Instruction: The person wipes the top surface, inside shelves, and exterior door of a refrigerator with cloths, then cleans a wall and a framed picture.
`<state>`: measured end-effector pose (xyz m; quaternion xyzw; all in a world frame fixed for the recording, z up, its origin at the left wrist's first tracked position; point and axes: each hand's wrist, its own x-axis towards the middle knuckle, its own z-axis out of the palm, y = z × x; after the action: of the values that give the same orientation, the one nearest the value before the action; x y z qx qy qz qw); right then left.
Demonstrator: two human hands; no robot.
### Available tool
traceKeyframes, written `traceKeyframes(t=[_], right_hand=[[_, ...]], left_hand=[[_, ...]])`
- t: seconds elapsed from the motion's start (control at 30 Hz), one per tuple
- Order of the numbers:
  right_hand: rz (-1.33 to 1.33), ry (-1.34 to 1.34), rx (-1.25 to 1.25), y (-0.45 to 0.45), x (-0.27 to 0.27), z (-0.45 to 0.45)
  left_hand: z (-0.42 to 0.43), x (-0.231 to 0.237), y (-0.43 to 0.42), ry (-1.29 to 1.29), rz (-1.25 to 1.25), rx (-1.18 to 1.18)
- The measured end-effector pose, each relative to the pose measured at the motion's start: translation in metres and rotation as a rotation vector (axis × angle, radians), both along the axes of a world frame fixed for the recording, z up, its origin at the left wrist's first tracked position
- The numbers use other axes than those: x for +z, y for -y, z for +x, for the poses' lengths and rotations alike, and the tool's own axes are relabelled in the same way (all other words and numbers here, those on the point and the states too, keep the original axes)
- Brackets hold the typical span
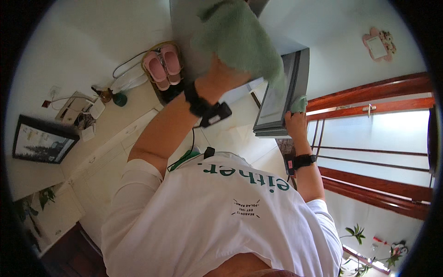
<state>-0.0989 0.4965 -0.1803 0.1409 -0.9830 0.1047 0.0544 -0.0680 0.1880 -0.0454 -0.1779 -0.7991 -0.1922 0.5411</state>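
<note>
A green cloth [242, 45], blurred by motion, hangs spread out from my left hand [223, 76] at the top centre. Behind it rises the grey side or front of a tall appliance, probably a refrigerator [187, 24]; whether the cloth touches it, I cannot tell. To the right, an open grey door with a dark seal [282, 93] stands out from the appliance. My right hand [296, 126] is at this door's outer edge, with a smaller piece of green cloth [299, 104] at its fingers. Both wrists wear black straps with small devices.
Pink clogs [162, 65] sit in a basket left of the appliance. Further left, a pale cabinet top [138, 104] bears cables, a small green vase [119, 99] and a framed picture [45, 140]. A red-brown wooden window frame [373, 93] lies right of the open door. Pale tiles cover the floor [232, 135].
</note>
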Motion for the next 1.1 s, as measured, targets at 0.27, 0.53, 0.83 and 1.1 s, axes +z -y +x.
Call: traceKeyframes(t=[0.27,0.53,0.83,1.1], right_hand=[[0.16,-0.068,0.107,-0.043,-0.016,-0.022],[0.16,0.095,0.017,-0.07,0.009,-0.09],[0.329,0.08,0.229,-0.073,-0.018,-0.291],[0.286,-0.226,0.275,-0.048,-0.029,-0.42]], left_hand=[[-0.085,-0.026,0.048,0.127,-0.069,0.024],[-0.105,-0.048,0.043,0.122,-0.43,0.307],[-0.181,-0.107,0.086,-0.534,-0.491,0.464],[-0.151,-0.077,0.033,-0.029,-0.502,0.452]])
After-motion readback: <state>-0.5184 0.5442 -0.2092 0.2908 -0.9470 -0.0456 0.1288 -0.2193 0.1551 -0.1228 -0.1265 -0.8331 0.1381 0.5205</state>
